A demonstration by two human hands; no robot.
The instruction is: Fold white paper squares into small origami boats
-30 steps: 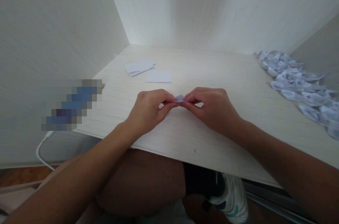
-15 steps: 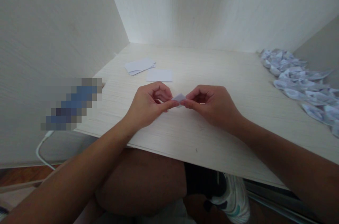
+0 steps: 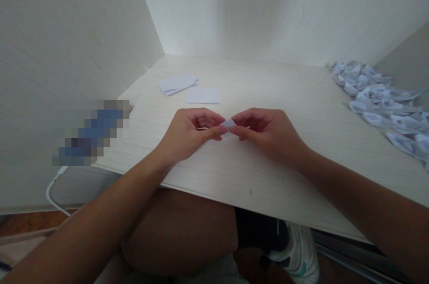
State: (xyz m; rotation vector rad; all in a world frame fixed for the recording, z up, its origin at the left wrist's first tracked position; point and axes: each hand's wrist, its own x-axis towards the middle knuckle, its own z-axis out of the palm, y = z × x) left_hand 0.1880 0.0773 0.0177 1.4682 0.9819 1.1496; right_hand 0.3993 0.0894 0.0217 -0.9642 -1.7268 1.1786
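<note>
A small folded piece of white paper (image 3: 229,127) is held between my two hands, just above the table. My left hand (image 3: 192,132) pinches its left side between thumb and fingers. From the other side, my right hand (image 3: 268,134) grips the right side the same way. The fingertips cover the paper's side corners, and a diamond-like shape shows between the thumbs. Behind my left hand lies a flat white paper rectangle (image 3: 203,95). Farther left sits a small stack of white paper slips (image 3: 177,83).
Many folded white paper pieces (image 3: 385,96) lie in rows at the table's right side. White panels (image 3: 244,11) close off the back and left. A blurred-out blue object (image 3: 95,129) with a white cable (image 3: 50,185) is at the left edge. My leg is under the table's front edge.
My left hand's fingers have moved slightly right, closer to my right hand. The folded paper now appears more upright, with more of its face showing between the thumbs.
</note>
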